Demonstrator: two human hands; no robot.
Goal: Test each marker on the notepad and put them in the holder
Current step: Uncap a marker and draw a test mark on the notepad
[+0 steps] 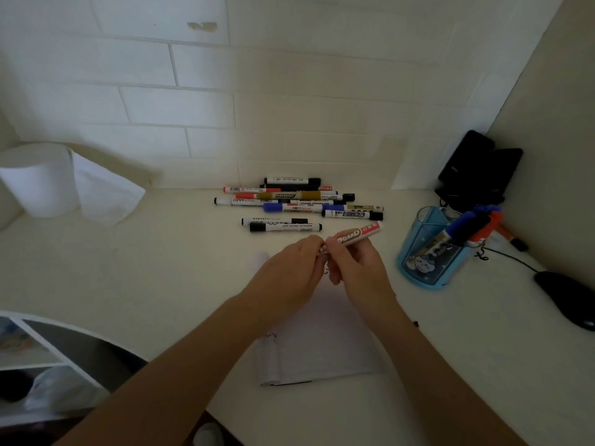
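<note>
Marker (358, 235), white barrel with red print and a red far end, is held in the air above the top edge of the notepad (322, 342). It is tilted, far end pointing up and to the right, toward the holder (426, 252) but well apart from it.

Right hand (360, 272): fingers curled round the lower part of the barrel, knuckles up, forearm coming in from the lower right. Left hand (289, 268): fingertips bunched and pinching the marker's near end, touching the right hand's fingers; forearm comes in from the lower left. The near end is hidden between the two hands, so cannot tell whether the cap is on or off.

Notepad lies flat on the white desk (161, 268), mostly under the forearms. A few dark marks show near its top, just below the hands.

Holder: blue, translucent, standing upright at the right of the desk, with several markers leaning in it, blue and red-orange caps up.

Loose markers (299, 201) lie in a pile near the tiled wall beyond the hands, with black, red, blue and gold ones among them.

Also on the desk: paper roll (42, 178) far left, black mouse (566, 297) far right.
</note>
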